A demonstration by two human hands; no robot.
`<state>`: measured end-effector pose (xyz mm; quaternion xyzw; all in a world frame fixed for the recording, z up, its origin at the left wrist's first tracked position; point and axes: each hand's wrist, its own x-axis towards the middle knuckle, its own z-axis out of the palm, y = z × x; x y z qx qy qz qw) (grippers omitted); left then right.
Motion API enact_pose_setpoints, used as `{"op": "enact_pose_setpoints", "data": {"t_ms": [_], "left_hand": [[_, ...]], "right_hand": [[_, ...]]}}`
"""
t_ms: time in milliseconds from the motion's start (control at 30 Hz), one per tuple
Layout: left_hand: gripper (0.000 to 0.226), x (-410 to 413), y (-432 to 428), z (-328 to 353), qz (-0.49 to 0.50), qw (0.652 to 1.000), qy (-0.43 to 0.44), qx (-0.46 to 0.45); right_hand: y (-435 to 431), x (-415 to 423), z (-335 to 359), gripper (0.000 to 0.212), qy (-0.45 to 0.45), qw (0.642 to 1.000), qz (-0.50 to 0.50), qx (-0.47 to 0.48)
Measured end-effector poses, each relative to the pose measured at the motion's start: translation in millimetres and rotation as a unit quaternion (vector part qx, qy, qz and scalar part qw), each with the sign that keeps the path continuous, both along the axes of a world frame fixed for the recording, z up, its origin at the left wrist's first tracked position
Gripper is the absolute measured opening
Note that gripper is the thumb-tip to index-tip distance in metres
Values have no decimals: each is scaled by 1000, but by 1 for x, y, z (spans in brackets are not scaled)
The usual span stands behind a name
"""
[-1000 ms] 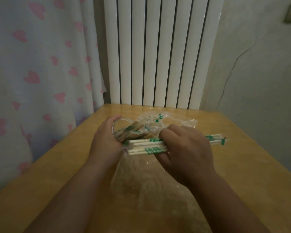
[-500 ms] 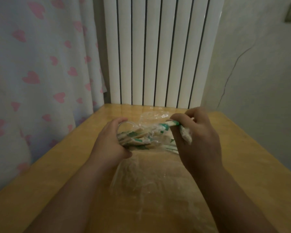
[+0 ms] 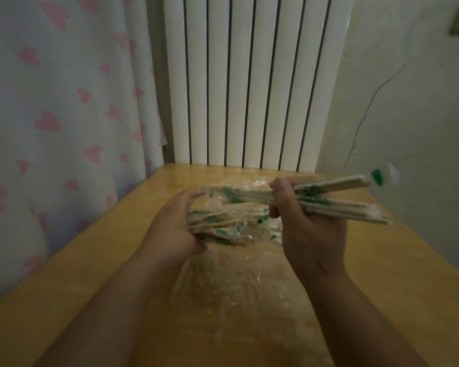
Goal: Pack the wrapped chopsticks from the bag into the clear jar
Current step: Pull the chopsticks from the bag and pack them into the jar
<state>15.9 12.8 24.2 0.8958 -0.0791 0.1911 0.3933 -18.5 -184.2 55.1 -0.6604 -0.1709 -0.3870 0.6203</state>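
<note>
The left hand curls round the clear jar; the right hand grips wrapped chopsticks; better align their tips with the mouth before pushing

Wooden table; crinkled clear bag lying on it.

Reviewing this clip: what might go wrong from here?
The chopstick bundle fans out in the right hand, so pairs may slip loose. The clear jar in the left hand holds crossed sticks, so new ones may jam. The clear bag underneath could snag.
</note>
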Motion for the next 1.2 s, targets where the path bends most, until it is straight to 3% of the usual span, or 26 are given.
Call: {"op": "enact_pose_setpoints", "data": {"t_ms": [267,367,433,500,567,633,800,867,967,1067,1200], "left_hand": [[97,-4,-6,1,0,1000,-4,3],[95,-4,-6,2,-3,1000,-6,10],[96,-4,-6,4,-3,1000,-5,10],[98,-5,-5,5,-3,1000,-5,10],[99,-4,-4,4,-2,1000,-3,15],[100,-3,-4,2,-2,1000,-6,18],[100,-3,-4,2,3,1000,-7,17],[101,-2,-3,2,7,1000,-6,14],[101,-3,-3,2,6,1000,-6,19],[99,-4,-6,1,0,1000,-9,25],[96,-4,-6,0,-1,1000,-12,21]], "right_hand": [[6,2,-7,7,183,971,131,-77],[2,4,-11,24,213,949,225,-57],[-1,4,-10,34,185,950,253,-18],[-1,4,-9,29,127,968,217,7],[-2,6,-10,17,65,990,120,25],[0,5,-9,26,54,997,47,30],[3,3,-8,21,81,990,111,-22],[2,3,-8,24,62,989,131,-3],[1,4,-10,16,24,999,43,0],[10,7,-17,12,31,998,-14,-59],[16,9,-23,30,101,989,10,-112]]}}
